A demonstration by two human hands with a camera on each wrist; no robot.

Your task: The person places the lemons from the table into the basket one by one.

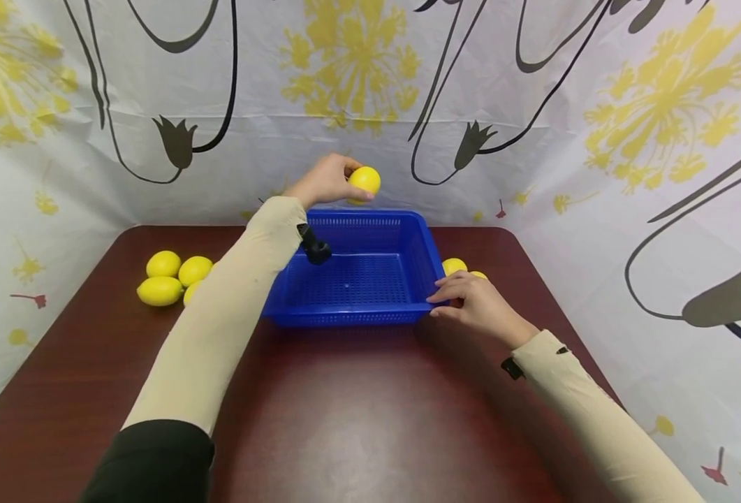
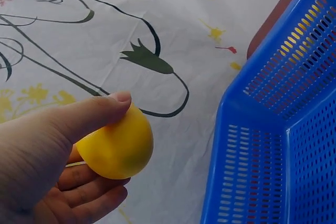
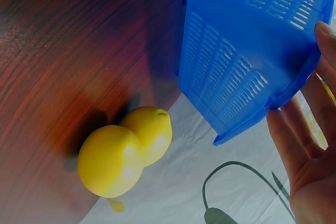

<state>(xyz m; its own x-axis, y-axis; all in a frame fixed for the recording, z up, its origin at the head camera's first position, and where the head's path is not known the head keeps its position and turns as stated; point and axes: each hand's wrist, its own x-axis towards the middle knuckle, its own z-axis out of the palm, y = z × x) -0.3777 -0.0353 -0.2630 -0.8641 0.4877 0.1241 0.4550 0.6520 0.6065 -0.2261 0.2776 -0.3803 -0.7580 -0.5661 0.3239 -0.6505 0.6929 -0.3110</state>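
Note:
My left hand [image 1: 327, 183] holds a yellow lemon [image 1: 367, 181] up above the far rim of a blue plastic basket [image 1: 345, 317]. In the left wrist view the thumb lies over the top of the lemon [image 2: 119, 148], with the fingers under and behind it. At the basket's near right corner, my right hand [image 1: 478, 306] grips the rim, fingers over the edge and thumb on the near side. The right wrist view shows these fingers [image 3: 289, 135] at the basket's rim. The slotted floor of the basket shows in the head view.
Several lemons [image 1: 159, 291] lie on the dark red table [image 1: 345, 405] left of the basket, partly behind my left sleeve. More lemons [image 3: 110, 161] sit close to the basket's right side. A patterned white cloth [image 1: 370, 91] hangs around the table's back and sides.

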